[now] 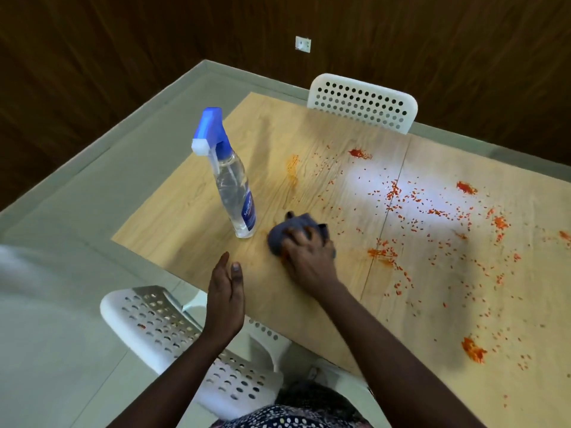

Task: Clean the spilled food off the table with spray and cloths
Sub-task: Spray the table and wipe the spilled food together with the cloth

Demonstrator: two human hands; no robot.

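Note:
A light wooden table (191, 211) carries orange-red spilled food (401, 199), scattered as grains and smears across its middle and right side. My right hand (309, 254) grips a bunched grey cloth (284, 233) and presses it on the table near the left end. Just left of the cloth stands a clear spray bottle (231, 183) with a blue and white trigger head, upright. My left hand (224, 296) hovers at the table's near edge, fingers straight, palm turned toward the cloth, holding nothing.
A white perforated chair (160, 329) stands below my left arm at the near side, with a spot of food on its seat. A second white chair (363, 101) is pushed against the far edge. Grey tiled floor surrounds the table; dark wood panelling stands behind.

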